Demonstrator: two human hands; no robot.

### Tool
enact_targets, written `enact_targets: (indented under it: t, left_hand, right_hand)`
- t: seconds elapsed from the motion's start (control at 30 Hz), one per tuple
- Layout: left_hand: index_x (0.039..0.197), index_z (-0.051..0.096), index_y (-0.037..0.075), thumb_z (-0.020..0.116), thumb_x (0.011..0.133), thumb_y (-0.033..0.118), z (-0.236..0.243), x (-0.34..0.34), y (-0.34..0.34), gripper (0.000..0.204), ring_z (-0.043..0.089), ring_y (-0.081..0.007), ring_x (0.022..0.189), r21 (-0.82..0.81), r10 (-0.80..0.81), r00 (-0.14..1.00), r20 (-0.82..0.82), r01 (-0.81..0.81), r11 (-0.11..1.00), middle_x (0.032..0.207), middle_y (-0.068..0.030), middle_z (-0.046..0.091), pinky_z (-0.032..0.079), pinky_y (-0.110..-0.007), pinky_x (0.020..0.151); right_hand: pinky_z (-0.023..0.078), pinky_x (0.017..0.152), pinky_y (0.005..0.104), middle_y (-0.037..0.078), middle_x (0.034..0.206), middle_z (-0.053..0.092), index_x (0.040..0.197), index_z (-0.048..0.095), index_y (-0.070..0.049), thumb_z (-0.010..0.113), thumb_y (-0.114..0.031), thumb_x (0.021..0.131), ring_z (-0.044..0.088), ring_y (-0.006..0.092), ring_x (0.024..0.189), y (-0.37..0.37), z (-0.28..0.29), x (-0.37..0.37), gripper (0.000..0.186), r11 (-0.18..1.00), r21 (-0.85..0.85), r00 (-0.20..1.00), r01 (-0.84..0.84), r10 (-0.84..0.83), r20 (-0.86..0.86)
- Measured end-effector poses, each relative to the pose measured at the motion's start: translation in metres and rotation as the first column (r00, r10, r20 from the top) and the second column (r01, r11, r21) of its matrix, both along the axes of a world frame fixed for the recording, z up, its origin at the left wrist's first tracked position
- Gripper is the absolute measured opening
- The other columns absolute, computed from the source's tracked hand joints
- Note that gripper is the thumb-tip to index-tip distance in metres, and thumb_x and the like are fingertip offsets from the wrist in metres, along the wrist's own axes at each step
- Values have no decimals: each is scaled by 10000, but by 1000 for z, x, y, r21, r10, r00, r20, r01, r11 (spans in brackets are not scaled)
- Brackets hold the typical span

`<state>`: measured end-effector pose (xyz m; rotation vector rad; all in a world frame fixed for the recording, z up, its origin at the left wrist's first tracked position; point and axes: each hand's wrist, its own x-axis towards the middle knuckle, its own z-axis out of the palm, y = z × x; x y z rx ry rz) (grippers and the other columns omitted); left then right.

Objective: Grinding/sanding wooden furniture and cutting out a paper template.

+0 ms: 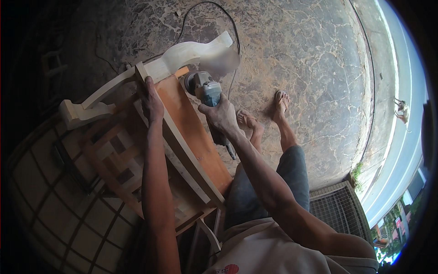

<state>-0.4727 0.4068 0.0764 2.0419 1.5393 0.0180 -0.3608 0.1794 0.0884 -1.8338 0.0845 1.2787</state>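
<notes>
My right hand is wrapped round the body of a grey-green angle grinder. The grinder's head points up and left, and its disc side is close to an orange-brown board; I cannot tell whether they touch. My left hand grips the long pale rail near its far end. That rail belongs to a piece of wooden furniture, tilted in front of me. Across its far end runs a curved, pale carved wooden piece.
A panel of light and dark wood blocks lies left of the rail. Black cable loops over the cracked concrete floor. A wire-mesh crate stands at lower right. Beyond the floor's edge, an animal is by the road.
</notes>
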Motion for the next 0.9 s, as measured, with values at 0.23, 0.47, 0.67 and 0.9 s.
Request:
enact_targets:
  t: [0.23,0.47,0.67,0.9]
  left_hand:
    - [1663,396,75,351,1133,612,20,8,7,755,426,-423,1530,-238,126,980,152,-87,967,1705,-262,370,325,-458,1274]
    - [1664,391,70,351,1140,586,15,0,17,736,413,-408,1541,-312,138,970,199,-71,947,1708,-252,370,314,-450,1281]
    - [1664,386,65,351,1146,565,16,0,20,720,401,-396,1550,-328,139,968,211,-64,942,1710,-244,369,303,-444,1287]
    - [1665,381,60,351,1154,539,17,2,22,702,388,-381,1561,-331,140,967,212,-64,941,1713,-234,369,291,-436,1294]
  right_hand:
    - [550,968,549,340,1138,741,1350,572,66,808,-410,827,722,501,1109,5,-16,-8,745,980,75,979,-183,175,100]
    - [540,963,561,336,1139,739,1331,579,55,810,-389,834,709,508,1120,18,-15,-4,705,972,95,972,-214,202,121]
    - [548,943,551,324,1109,747,1305,594,61,814,-378,826,720,499,1089,22,-11,3,686,969,98,963,-226,208,170]
    - [558,912,548,299,1075,759,1322,586,17,814,-378,829,732,486,1052,-1,-8,-9,671,953,142,958,-267,246,150]
